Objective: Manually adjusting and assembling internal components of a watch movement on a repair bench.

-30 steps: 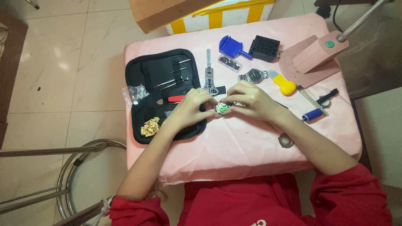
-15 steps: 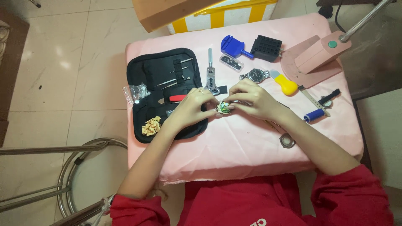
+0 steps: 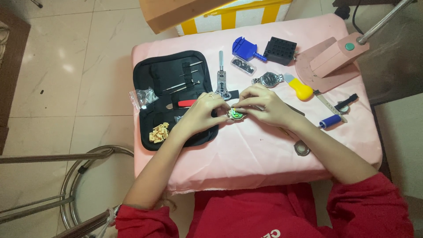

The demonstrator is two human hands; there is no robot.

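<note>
Nearest: red sleeves (image 3: 365,207) at the bottom edge, both bare forearms reaching up and inward over a desk (image 3: 246,163) draped in pink cloth. A chrome stool frame (image 3: 75,176) stood on the tiled floor to the person's left.

Mid-desk: the two hands met over a small round watch case (image 3: 236,115), greenish on its showing face. The left hand (image 3: 200,112) came at it from the left, fingertips pinched on its left edge. The right hand (image 3: 264,105) came from the right, fingers curled over the top and right edge. Both were grasping the case; neither was released. The case lay between the fingertips, touching both, about level with the cloth; whether it rested on the cloth or was lifted, could not tell. Being round, it showed no clear long axis. Both hands about equally near; the right covered more of it.

Under the left wrist: an open black tool pouch (image 3: 163,79) with slim tools, a red-handled one (image 3: 187,103), and a heap of small yellowish pieces (image 3: 158,132). A clear plastic bag (image 3: 143,97) sat just beside the pouch's left edge.

Beyond the hands: a metal case-opener tool (image 3: 221,83), a steel wristwatch (image 3: 269,79), a yellow-handled knife (image 3: 299,89), a blue-handled tool (image 3: 330,121).

Farthest: a blue link remover (image 3: 244,46), a black holder block (image 3: 280,50), a pink lamp base (image 3: 330,61).
</note>
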